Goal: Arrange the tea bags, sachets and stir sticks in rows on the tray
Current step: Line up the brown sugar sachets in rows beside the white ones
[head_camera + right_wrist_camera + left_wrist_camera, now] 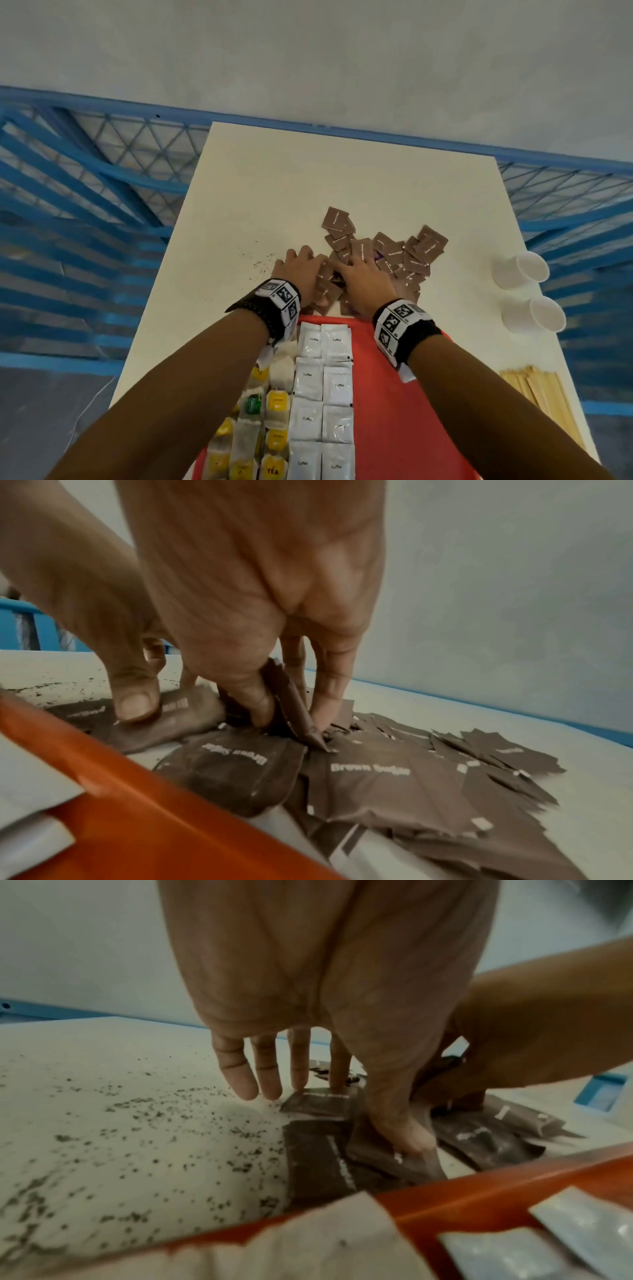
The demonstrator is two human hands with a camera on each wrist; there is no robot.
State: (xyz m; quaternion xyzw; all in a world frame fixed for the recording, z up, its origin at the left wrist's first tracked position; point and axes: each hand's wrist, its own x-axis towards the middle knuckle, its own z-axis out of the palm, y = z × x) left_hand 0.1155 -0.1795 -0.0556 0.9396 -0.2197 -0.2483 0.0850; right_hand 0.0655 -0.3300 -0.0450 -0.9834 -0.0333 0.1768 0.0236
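Both hands worked the brown sugar sachets point(383, 253) heaped mid-table, just beyond tray point(394, 411) far edge. Right hand point(363, 274) pinched one sachet point(294, 707) btw thumb & fingers, tilted up. Left hand point(303, 270) lay w/ fingers straight, thumb pressing sachets. Tea bags point(270, 411) & coffee sachets point(322, 394) sat in rows on tray; stir sticks point(541, 390) at table's right edge.

A cream table point(308, 178) stands against a plain grey wall point(308, 51) at twelve o'clock; blue lattice railing point(85, 164) flanks it at nine and three o'clock.
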